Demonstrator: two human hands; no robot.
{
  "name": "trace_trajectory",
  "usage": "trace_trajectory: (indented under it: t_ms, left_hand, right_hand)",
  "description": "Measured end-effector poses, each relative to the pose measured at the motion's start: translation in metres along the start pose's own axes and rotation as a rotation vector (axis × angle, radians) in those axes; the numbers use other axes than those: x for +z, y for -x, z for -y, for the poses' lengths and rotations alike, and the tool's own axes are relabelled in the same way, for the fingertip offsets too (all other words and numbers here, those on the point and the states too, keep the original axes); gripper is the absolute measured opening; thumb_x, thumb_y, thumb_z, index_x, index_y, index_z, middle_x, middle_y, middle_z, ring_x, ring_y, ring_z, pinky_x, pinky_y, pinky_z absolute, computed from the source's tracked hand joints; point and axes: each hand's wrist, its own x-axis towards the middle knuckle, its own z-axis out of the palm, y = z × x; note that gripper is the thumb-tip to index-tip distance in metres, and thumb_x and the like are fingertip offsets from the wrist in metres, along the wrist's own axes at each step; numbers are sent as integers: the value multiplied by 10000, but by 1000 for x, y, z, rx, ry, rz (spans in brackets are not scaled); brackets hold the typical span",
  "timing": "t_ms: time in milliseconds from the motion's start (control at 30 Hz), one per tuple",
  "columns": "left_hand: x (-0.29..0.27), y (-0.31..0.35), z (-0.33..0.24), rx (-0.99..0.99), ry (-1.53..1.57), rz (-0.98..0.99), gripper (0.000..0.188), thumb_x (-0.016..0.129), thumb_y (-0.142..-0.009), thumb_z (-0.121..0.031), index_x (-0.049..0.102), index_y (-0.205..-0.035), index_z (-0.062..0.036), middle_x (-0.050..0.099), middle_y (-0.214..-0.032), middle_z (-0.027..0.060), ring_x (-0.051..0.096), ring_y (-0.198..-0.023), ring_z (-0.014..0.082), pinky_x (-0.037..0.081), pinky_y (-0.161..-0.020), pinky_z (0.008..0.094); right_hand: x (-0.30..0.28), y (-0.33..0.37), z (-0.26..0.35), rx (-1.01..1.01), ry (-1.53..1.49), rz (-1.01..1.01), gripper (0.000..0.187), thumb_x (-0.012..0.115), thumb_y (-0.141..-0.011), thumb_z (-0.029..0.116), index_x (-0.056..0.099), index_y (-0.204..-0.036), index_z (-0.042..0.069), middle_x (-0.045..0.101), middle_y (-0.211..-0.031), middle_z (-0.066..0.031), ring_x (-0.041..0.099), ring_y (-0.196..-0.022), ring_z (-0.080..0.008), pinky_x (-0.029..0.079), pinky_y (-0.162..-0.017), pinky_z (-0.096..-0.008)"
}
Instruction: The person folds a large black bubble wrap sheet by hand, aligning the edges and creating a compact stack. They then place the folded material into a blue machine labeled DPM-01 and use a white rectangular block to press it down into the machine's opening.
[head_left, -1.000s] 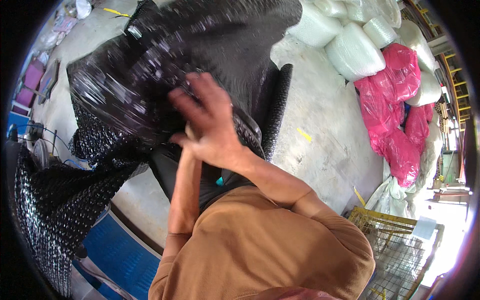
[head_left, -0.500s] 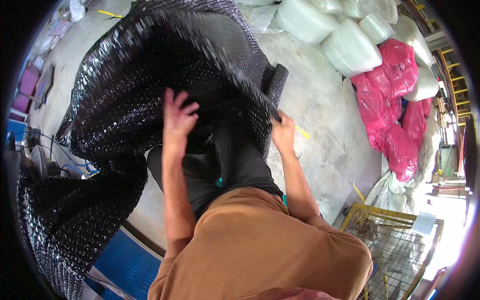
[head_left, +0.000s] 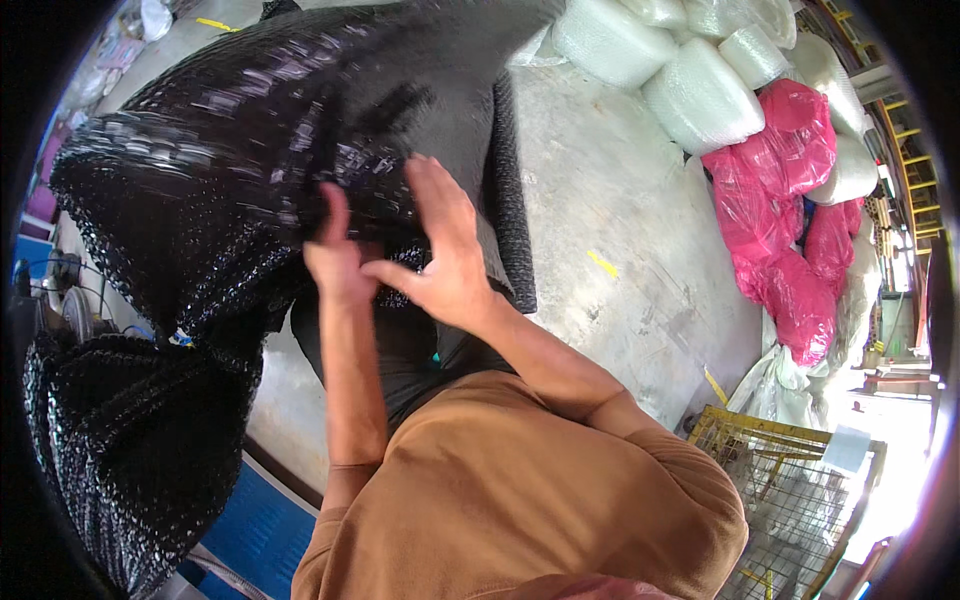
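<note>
A large sheet of shiny black bubble wrap point(head_left: 230, 150) billows in front of me and spreads over the floor on the left. My left hand point(head_left: 342, 262) is over its near part, thumb raised, most of the fingers hidden or smeared by motion. Close beside it, my right hand point(head_left: 445, 245) reaches across with its fingers stretched out and thumb apart, palm toward the sheet, holding nothing. The two hands nearly meet at the right thumb. A gathered length of the same wrap point(head_left: 130, 440) hangs down at the lower left.
Clear bubble wrap rolls point(head_left: 700, 95) and pink plastic bundles point(head_left: 775, 180) lie at the right. A yellow-framed wire cage point(head_left: 790, 490) stands at the lower right. To the left are a wheeled machine part point(head_left: 75, 310) and a blue surface point(head_left: 255, 525); yellow marks point(head_left: 603, 263) are on the concrete floor.
My right hand has let go of the sheet's edge and swung left beside my left hand. The raised black sheet has flattened downward and spread leftward.
</note>
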Motion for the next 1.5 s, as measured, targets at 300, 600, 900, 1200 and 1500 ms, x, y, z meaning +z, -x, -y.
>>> trace_trajectory:
  t_ms: [300, 600, 900, 1200, 1500]
  left_hand:
    - [32, 68, -129, 568, 135, 96, 593, 526, -1041, -543, 540, -1476, -141, 580, -1474, 80, 530, -1357, 294, 367, -1182, 549]
    - [-21, 78, 85, -51, -926, 703, 1322, 975, -661, -258, 125, -1648, -27, 293, -1646, 228, 360, -1498, 347, 356, -1193, 438]
    - [-40, 39, 69, 811, -1656, 226, 305, 645, -967, -59, 609, -1266, -10, 658, -1140, 43, 627, -1077, 134, 512, -907, 322]
    - [57, 59, -31, 246, -411, 499, 192, 509, -1097, -190, 621, -1078, -35, 724, -1082, 144, 749, -1012, 297, 600, -886, 382]
    - [-26, 69, 1, 65, -722, 84, 354, 645, -1009, -173, 567, -1325, -34, 689, -1220, 90, 684, -1055, 176, 532, -912, 321]
  right_hand:
    - [-53, 142, -154, 912, 269, 146, 383, 605, -855, 29, 731, -1216, 32, 733, -1139, -232, 706, -1117, -363, 541, -965, -417]
    - [-28, 5, -34, 201, -115, -44, 426, 548, -753, -86, 690, -1156, -74, 730, -1132, -232, 720, -1080, -310, 545, -966, -365]
    - [-18, -12, 43, -84, -86, 49, 381, 792, -787, 147, 737, -1158, 80, 695, -1258, -127, 584, -1256, -359, 448, -1061, -458]
    - [-17, 85, -23, 574, -323, 133, 973, 843, -802, 75, 301, -1610, 75, 605, -1306, -196, 596, -1198, -366, 464, -1046, -462]
    - [2, 94, -126, 719, -141, 292, 1266, 891, -714, 547, 225, -1590, -78, 326, -1608, -317, 320, -1523, -376, 322, -1217, -433]
